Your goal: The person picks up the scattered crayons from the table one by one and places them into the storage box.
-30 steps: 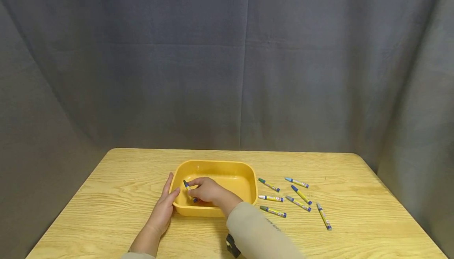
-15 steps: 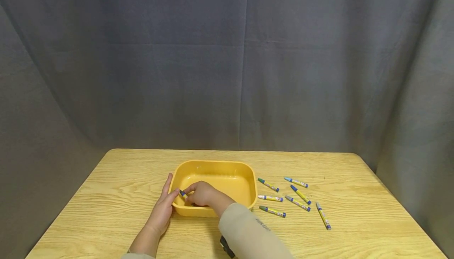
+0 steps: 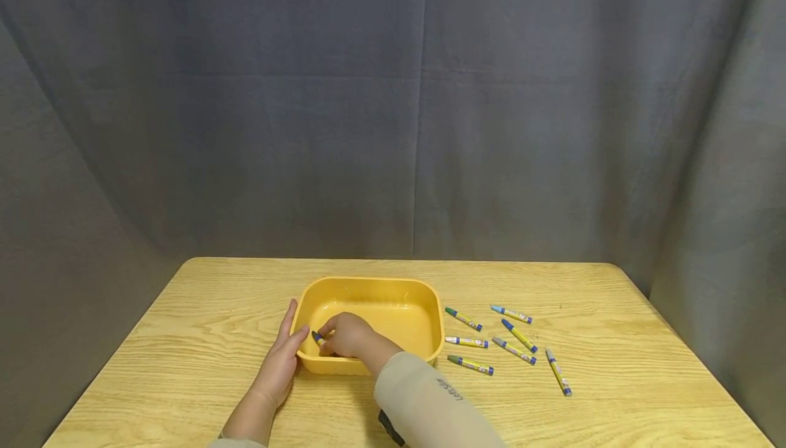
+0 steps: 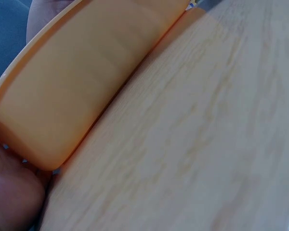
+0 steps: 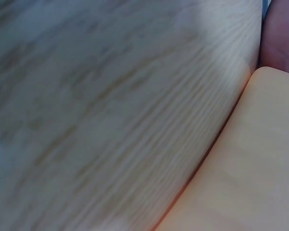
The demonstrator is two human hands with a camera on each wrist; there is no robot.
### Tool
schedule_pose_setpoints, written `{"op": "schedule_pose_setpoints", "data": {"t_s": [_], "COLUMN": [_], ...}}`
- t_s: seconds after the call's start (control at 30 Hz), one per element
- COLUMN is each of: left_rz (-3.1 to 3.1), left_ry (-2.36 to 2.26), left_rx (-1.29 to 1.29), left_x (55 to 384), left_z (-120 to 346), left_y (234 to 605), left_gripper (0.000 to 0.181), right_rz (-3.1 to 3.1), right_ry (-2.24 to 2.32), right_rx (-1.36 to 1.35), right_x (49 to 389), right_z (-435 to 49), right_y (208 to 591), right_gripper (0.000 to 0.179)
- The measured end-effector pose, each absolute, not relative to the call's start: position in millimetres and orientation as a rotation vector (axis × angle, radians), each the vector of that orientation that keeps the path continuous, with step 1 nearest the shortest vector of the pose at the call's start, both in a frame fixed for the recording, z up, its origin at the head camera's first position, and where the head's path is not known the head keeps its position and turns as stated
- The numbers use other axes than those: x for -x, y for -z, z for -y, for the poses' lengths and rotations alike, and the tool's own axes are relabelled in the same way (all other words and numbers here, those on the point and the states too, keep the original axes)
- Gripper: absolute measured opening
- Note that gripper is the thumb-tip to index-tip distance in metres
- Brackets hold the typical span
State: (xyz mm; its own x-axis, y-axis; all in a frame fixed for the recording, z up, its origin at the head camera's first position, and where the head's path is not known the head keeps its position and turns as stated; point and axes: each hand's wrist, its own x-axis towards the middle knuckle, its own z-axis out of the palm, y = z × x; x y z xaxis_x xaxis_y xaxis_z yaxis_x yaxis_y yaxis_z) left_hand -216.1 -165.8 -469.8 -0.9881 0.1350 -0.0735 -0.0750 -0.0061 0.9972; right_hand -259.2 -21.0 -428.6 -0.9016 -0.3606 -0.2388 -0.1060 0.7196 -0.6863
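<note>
A yellow plastic bin (image 3: 393,329) with rounded corners sits on the table. My left hand (image 3: 279,364) holds its left side, thumb over the rim and the other fingers along the outer wall. Inside the bin, near its front left corner, my right hand (image 3: 347,336) pinches a crayon (image 3: 317,337) with a dark tip. Most of that crayon is hidden behind the fingers. The left wrist view shows the bin's outer wall (image 4: 82,82) with the left hand (image 4: 12,192) against its corner. In the right wrist view the outer wall (image 5: 250,163) appears again.
Several crayons in yellow and blue wrappers lie loose right of the bin, among them a white one (image 3: 467,342), a light blue one (image 3: 512,314) and a grey one (image 3: 558,373). A grey curtain (image 3: 393,107) hangs behind the wooden table (image 3: 645,366).
My right hand has sunk lower and a little left inside the bin with the crayon, now nearer the front left corner. The left hand and loose crayons stay in place.
</note>
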Motion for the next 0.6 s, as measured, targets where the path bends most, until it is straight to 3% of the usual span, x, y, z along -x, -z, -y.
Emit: {"op": "schedule_pose_setpoints", "data": {"t_s": [0.6], "left_rz": [-2.104], "left_ry": [-2.112], "left_rx": [-0.082], "left_x": [216.2], "left_z": [166.1], "left_y": [470.3], "left_gripper": [0.069], "right_rz": [-2.482], "right_ry": [1.201], "right_rx": [0.404], "right_x": [269.6], "right_z": [-14.3], "right_y": [409.5], "right_gripper": [0.041]}}
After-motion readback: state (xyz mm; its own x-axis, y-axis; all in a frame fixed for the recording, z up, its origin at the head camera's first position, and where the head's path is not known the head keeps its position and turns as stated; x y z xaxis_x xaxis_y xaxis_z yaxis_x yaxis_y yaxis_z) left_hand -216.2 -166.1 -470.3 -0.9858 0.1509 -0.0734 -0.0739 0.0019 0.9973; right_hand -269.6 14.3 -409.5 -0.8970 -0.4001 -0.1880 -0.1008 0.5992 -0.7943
